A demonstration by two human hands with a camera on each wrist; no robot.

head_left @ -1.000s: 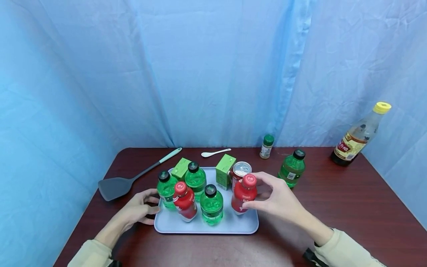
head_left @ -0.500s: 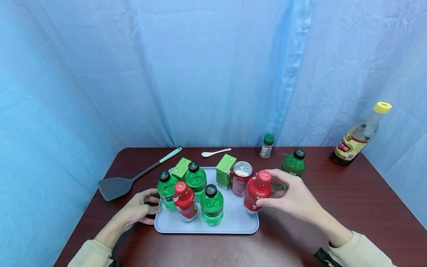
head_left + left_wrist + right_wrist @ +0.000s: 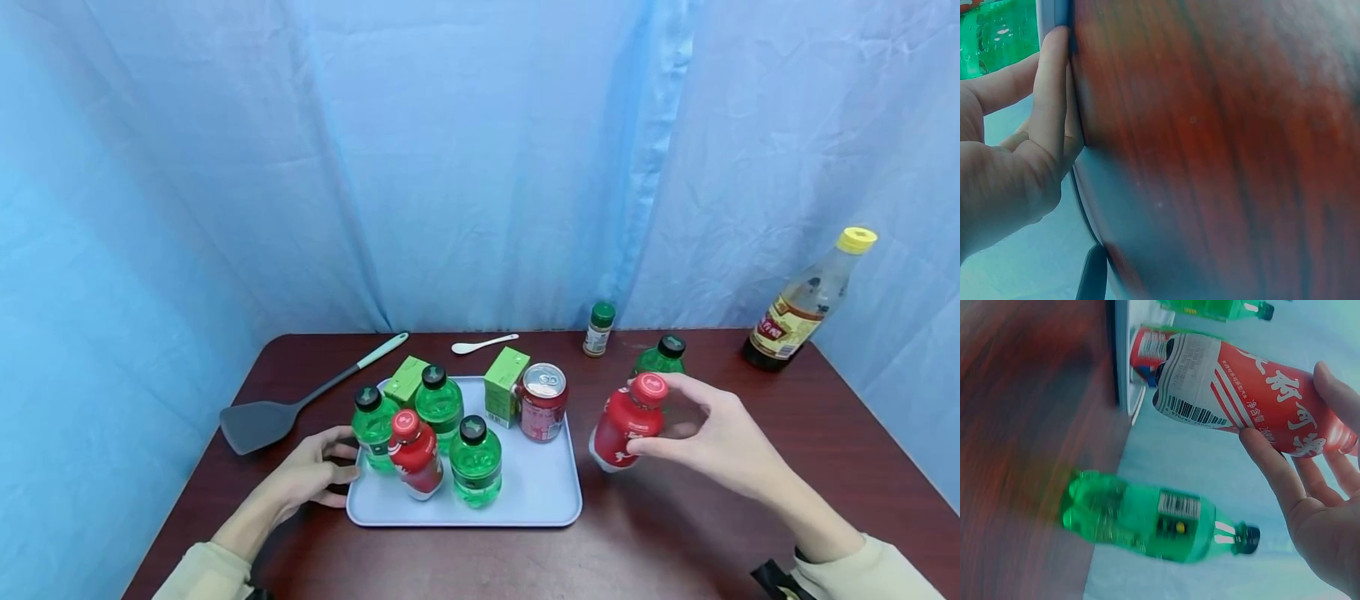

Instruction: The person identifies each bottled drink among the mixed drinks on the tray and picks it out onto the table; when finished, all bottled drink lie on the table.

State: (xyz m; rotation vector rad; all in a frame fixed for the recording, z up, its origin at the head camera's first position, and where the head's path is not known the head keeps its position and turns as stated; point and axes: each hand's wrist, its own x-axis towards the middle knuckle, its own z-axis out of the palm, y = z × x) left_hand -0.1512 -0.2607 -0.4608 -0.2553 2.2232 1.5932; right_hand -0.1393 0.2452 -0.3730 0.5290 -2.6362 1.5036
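Red bottle (image 3: 619, 429), tilted, apparently lifted, beyond the tray (image 3: 534, 492) at its three o'clock; the right hand (image 3: 708, 437) grips it between thumb and fingers. The left hand (image 3: 311, 471), fingers extended, touches the tray's nine-o'clock rim. Best practice: level the bottle, avoiding the green bottle (image 3: 660, 360) at one o'clock. Label (image 3: 1254, 394): "府可", "净含量"; barcode (image 3: 1197, 411) below.
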